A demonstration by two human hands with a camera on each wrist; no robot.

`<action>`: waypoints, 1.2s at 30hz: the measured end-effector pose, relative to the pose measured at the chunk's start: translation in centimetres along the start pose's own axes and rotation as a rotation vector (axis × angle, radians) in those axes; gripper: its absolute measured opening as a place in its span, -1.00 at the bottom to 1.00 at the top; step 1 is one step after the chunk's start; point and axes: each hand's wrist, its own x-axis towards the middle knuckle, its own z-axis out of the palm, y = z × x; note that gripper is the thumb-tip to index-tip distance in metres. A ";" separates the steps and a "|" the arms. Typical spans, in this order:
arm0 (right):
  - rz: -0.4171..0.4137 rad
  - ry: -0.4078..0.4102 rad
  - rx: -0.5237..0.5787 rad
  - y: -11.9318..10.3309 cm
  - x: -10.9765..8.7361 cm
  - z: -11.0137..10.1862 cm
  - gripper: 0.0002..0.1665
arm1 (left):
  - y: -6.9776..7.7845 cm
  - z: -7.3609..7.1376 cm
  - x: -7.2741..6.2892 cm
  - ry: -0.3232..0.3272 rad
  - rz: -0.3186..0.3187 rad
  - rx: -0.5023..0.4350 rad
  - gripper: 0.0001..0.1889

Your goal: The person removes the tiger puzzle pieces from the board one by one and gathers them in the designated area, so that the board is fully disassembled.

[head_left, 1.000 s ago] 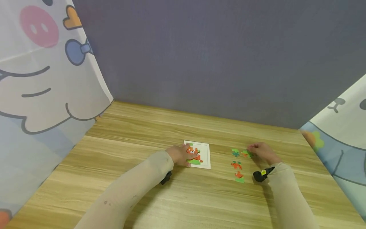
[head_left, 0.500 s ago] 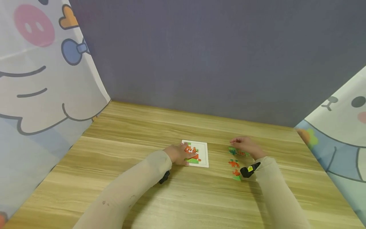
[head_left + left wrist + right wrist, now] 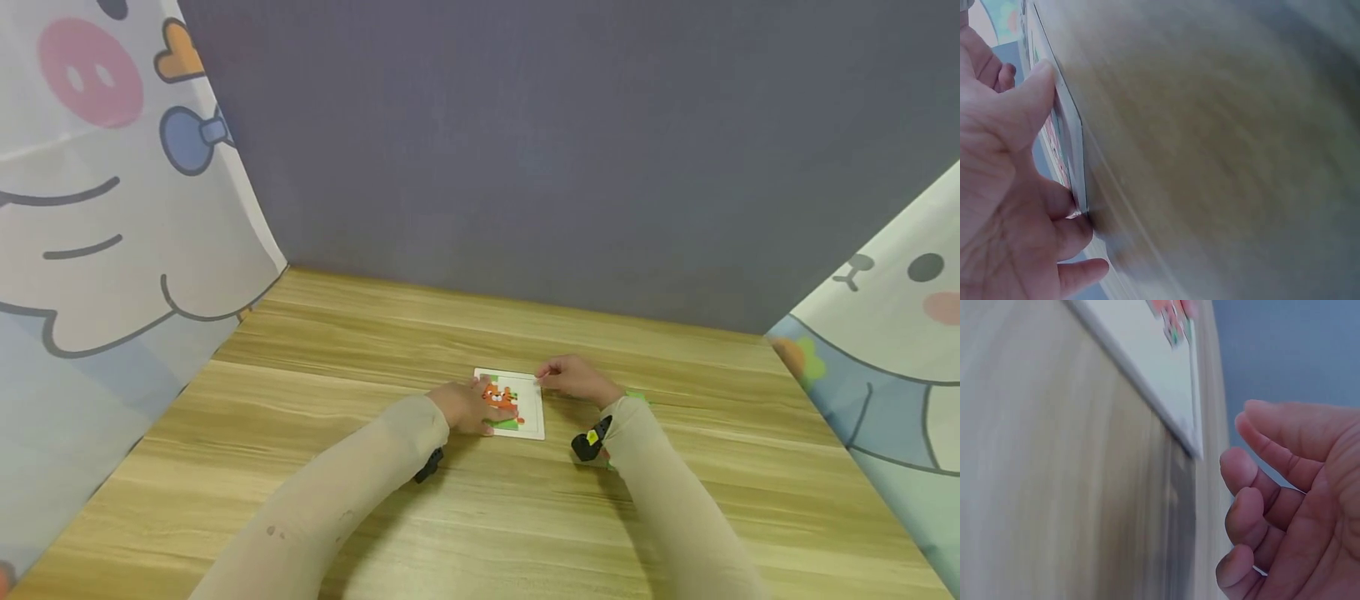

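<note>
My left hand (image 3: pixel 465 407) lies with fingers spread over the left part of a square white puzzle tray (image 3: pixel 531 414). In the left wrist view its fingertips (image 3: pixel 1072 234) are right at the tray's edge. Partly under that hand shows a tiger picture (image 3: pixel 497 396) of joined orange and green jigsaw pieces; the tray's right side is bare white. My right hand (image 3: pixel 573 379) is by the tray's upper right corner, thumb and index finger brought together. In the right wrist view its other fingers (image 3: pixel 1247 519) are bent, and I cannot tell whether a piece is between thumb and index finger.
Loose jigsaw pieces (image 3: pixel 637 396) lie on the wooden table (image 3: pixel 450 533) to the right of the tray, mostly hidden by my right hand and sleeve. A grey panel (image 3: pixel 525 167) stands along the back; cartoon-printed cloths hang at the left (image 3: pixel 112 275) and right (image 3: pixel 885 350).
My right hand has moved left from the loose pieces to the tray's upper right corner, and its sleeve now covers most of those pieces. My left hand stays on the tray.
</note>
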 end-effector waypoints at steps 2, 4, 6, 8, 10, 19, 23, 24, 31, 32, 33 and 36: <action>-0.011 -0.006 -0.029 -0.5 0.5 0.6 -0.76 | -0.1 0.0 0.1 -0.005 0.012 0.006 -0.41; -0.020 -0.019 -0.052 -0.7 0.9 1.1 -0.78 | -0.1 0.1 0.2 -0.011 0.027 0.002 -0.41; -0.031 -0.040 -0.058 -1.0 1.2 1.5 -0.78 | -0.2 0.1 0.3 -0.005 0.036 -0.005 -0.41; -0.042 -0.061 -0.052 -1.4 1.4 1.9 -0.78 | -0.3 0.1 0.3 0.002 0.044 -0.006 -0.41; -0.045 -0.084 -0.035 -1.7 1.6 2.2 -0.78 | -0.5 0.1 0.3 0.009 0.050 -0.010 -0.40; -0.065 -0.122 -0.076 -2.7 2.2 2.8 -0.76 | -0.8 0.1 0.1 0.014 0.050 -0.006 -0.39; -0.053 -0.134 -0.093 -3.0 2.5 3.0 -0.75 | -0.9 0.1 0.2 0.008 0.048 -0.006 -0.42; -0.048 -0.136 -0.096 -3.0 2.5 3.0 -0.75 | -0.9 0.1 0.2 0.006 0.051 -0.010 -0.42; -0.008 -0.141 -0.110 -3.0 2.7 3.4 -0.75 | -0.9 0.2 0.0 -0.005 0.063 -0.041 -0.43; -0.011 -0.139 -0.118 -3.0 2.6 3.4 -0.75 | -0.9 0.2 0.0 -0.002 0.062 -0.038 -0.43; -0.015 -0.136 -0.123 -3.0 2.6 3.4 -0.74 | -0.9 0.2 0.0 -0.002 0.061 -0.032 -0.43; -0.023 -0.129 -0.138 -3.2 2.5 3.4 -0.74 | -0.8 0.1 0.1 0.009 0.062 -0.001 -0.43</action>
